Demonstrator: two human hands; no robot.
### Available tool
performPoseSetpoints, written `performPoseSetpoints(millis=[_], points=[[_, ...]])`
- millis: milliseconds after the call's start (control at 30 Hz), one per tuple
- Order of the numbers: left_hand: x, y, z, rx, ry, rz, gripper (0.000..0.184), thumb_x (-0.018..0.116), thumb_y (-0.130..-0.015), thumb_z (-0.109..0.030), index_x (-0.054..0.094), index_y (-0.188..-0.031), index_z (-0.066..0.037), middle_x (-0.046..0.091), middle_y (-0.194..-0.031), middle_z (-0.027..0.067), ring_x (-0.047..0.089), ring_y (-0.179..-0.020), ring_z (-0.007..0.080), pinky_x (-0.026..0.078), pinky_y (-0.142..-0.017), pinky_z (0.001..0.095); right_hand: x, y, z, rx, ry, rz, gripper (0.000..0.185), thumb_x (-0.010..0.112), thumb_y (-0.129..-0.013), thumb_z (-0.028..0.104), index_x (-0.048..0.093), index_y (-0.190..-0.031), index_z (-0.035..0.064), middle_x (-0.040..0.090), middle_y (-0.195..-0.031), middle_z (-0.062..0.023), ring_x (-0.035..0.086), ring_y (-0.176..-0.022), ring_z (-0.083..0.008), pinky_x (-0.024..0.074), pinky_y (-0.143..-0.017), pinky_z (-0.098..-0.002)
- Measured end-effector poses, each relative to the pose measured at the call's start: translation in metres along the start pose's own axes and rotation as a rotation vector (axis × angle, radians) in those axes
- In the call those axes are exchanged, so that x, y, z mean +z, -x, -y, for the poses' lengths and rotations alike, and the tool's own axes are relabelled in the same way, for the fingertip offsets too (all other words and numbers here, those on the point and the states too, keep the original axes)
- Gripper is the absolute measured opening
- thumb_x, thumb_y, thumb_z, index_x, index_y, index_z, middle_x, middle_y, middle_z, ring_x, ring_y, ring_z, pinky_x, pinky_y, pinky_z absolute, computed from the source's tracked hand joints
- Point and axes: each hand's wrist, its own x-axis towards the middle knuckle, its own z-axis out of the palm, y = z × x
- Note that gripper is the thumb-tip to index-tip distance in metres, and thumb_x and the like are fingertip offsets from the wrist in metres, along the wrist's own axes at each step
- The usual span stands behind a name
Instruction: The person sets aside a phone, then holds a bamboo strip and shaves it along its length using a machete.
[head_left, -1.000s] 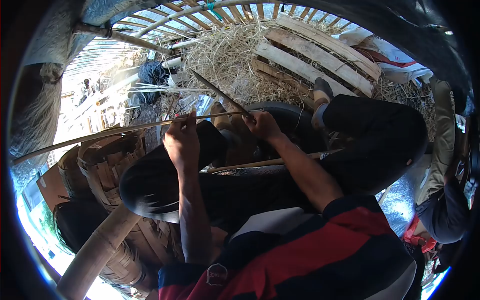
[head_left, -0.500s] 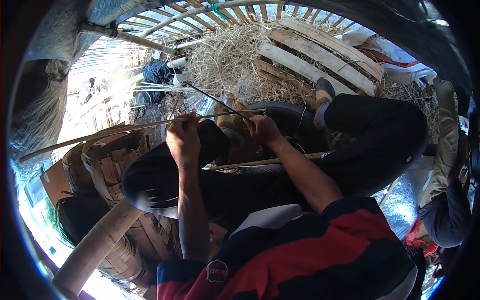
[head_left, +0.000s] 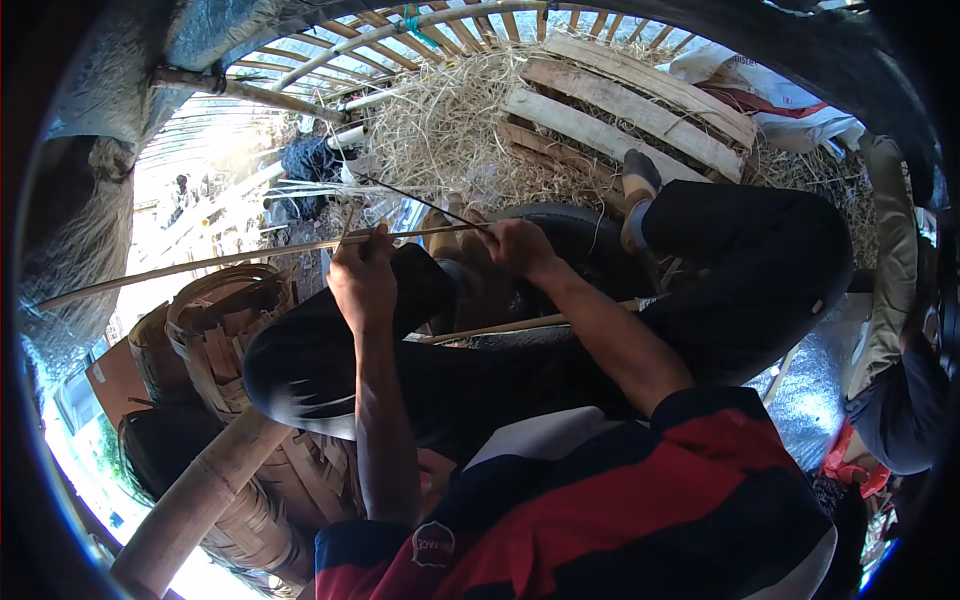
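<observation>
A long, thin bamboo strip (head_left: 200, 265) runs from the far left across to my right hand. My left hand (head_left: 362, 275) is closed around it, thumb on top, above my bent knee. My right hand (head_left: 520, 248) is closed on a narrow dark knife (head_left: 420, 203), whose blade points up and to the left. Blade and strip meet at the right hand's fingers. The knife's handle is hidden in the fist. Below the hands, another bamboo strip (head_left: 480, 332) lies across my lap.
Woven bamboo baskets (head_left: 215, 310) and a thick bamboo pole (head_left: 200, 495) are at the left. Wooden slats (head_left: 640, 105) lie on straw (head_left: 430, 130) ahead, with a dark tyre-like ring (head_left: 570, 235) near my feet. Another person's sleeve or trouser leg (head_left: 890, 260) shows at the right.
My right hand has shifted slightly up and left along the strip, and the strip's tip no longer shows beyond it. My left hand keeps its hold. The view has moved a little.
</observation>
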Motion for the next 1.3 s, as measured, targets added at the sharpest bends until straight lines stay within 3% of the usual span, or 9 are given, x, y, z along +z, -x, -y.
performPoseSetpoints(millis=[133,267,367,600,767,867,1033,1167,1300], points=[[-0.001,0.000,0.000,0.015,0.030,0.004,0.023,0.067,-0.085,-0.022,0.069,-0.082,0.000,0.067,-0.066,0.0106,0.065,-0.060,0.0214,0.048,-0.060,0.0331,-0.004,0.006,0.000,-0.159,-0.136,-0.086,0.033,0.051,-0.089,0.031,0.067,-0.083,0.0031,0.065,-0.082,-0.0206,0.064,-0.080,-0.0383,0.0517,-0.073,-0.0468],[0.001,-0.001,0.002,-0.018,0.096,-0.016,0.023,0.067,-0.084,-0.022,0.069,-0.082,0.000,0.067,-0.066,0.0110,0.064,-0.059,0.0218,0.048,-0.060,0.0323,0.021,0.033,-0.097,0.370,0.174,0.122,0.036,0.054,-0.088,0.035,0.067,-0.077,0.0035,0.065,-0.079,-0.0205,0.064,-0.080,-0.0396,0.0518,-0.074,-0.0466],[0.003,-0.002,-0.001,0.015,0.043,-0.030,0.024,0.067,-0.084,-0.023,0.069,-0.081,0.001,0.067,-0.066,0.0117,0.064,-0.058,0.0220,0.047,-0.060,0.0325,0.018,0.034,-0.110,0.436,0.237,0.127,0.036,0.054,-0.088,0.036,0.069,-0.081,0.0039,0.066,-0.079,-0.0213,0.064,-0.082,-0.0402,0.0523,-0.077,-0.0461],[0.002,-0.004,-0.006,0.053,-0.042,-0.048,0.026,0.066,-0.085,-0.024,0.068,-0.078,0.000,0.066,-0.065,0.0111,0.064,-0.057,0.0232,0.047,-0.057,0.0352,0.013,0.005,-0.046,0.263,0.148,0.160,0.038,0.048,-0.091,0.036,0.068,-0.085,0.0038,0.066,-0.088,-0.0211,0.064,-0.085,-0.0378,0.0515,-0.077,-0.0469],[-0.003,-0.004,-0.009,-0.042,-0.099,0.002,0.026,0.066,-0.084,-0.024,0.068,-0.080,0.001,0.068,-0.069,0.0126,0.068,-0.064,0.0239,0.049,-0.061,0.0342,0.010,0.003,-0.002,-0.120,-0.207,-0.159,0.033,0.054,-0.089,0.030,0.063,-0.073,0.0020,0.063,-0.073,-0.0194,0.061,-0.077,-0.0395,0.0493,-0.069,-0.0475],[-0.001,-0.003,-0.004,-0.048,-0.036,-0.028,0.027,0.066,-0.084,-0.026,0.068,-0.087,0.002,0.069,-0.072,0.0136,0.067,-0.064,0.0223,0.050,-0.062,0.0337,0.030,0.015,-0.038,-0.051,-0.177,-0.119,0.035,0.053,-0.090,0.031,0.064,-0.073,0.0018,0.064,-0.075,-0.0196,0.062,-0.077,-0.0397,0.0495,-0.068,-0.0481],[-0.003,-0.002,-0.010,-0.041,-0.054,-0.031,0.027,0.067,-0.084,-0.026,0.068,-0.085,0.001,0.068,-0.070,0.0123,0.066,-0.062,0.0217,0.049,-0.061,0.0336,0.024,0.032,-0.096,0.392,0.172,0.139,0.039,0.050,-0.090,0.035,0.067,-0.079,0.0017,0.065,-0.083,-0.0218,0.064,-0.080,-0.0400,0.0513,-0.074,-0.0482],[0.001,-0.004,-0.010,-0.012,-0.087,-0.034,0.025,0.068,-0.084,-0.025,0.068,-0.078,-0.001,0.068,-0.067,0.0108,0.066,-0.060,0.0229,0.049,-0.059,0.0341,0.017,0.020,-0.074,0.373,0.167,0.163,0.040,0.049,-0.090,0.036,0.067,-0.081,0.0013,0.065,-0.084,-0.0215,0.063,-0.082,-0.0400,0.0514,-0.074,-0.0476],[0.003,-0.005,-0.005,0.043,-0.098,-0.059,0.025,0.068,-0.084,-0.025,0.067,-0.075,-0.001,0.068,-0.067,0.0105,0.066,-0.059,0.0240,0.049,-0.057,0.0352,0.021,0.004,-0.022,0.043,-0.071,-0.102,0.036,0.053,-0.090,0.030,0.064,-0.072,0.0014,0.062,-0.073,-0.0226,0.062,-0.074,-0.0401,0.0497,-0.068,-0.0476]])
